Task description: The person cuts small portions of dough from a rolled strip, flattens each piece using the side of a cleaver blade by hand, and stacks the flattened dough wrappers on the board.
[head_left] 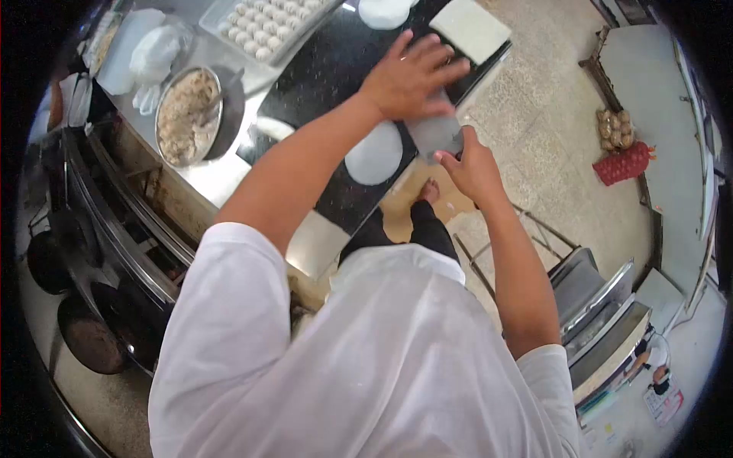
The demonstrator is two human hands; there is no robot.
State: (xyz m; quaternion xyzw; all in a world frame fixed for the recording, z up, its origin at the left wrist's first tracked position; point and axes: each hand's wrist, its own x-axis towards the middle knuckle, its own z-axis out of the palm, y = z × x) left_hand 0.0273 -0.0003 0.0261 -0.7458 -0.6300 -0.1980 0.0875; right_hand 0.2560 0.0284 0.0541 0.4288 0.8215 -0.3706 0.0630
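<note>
Fingers spread, my left hand (pixel 416 76) is over the black counter (pixel 305 91), its palm side close to a flat grey blade (pixel 435 136). My right hand (pixel 472 164) is closed round the dark handle of that blade at the counter's edge. The blade is blurred, and whether my left hand touches it I cannot tell. Just below and left of the blade lies a round white disc (pixel 374 154). A square white slab or stack (pixel 470 29) sits at the far right corner, and another white round item (pixel 384 11) is at the top.
At the left, a metal bowl (pixel 187 118) holds a pale mixture beside white plastic bags (pixel 156 53). A tray (pixel 267 27) carries several small round pieces. Dark pans (pixel 92 336) are lower left. A red net bag (pixel 622 162) lies on the floor. Distant people show at the edges.
</note>
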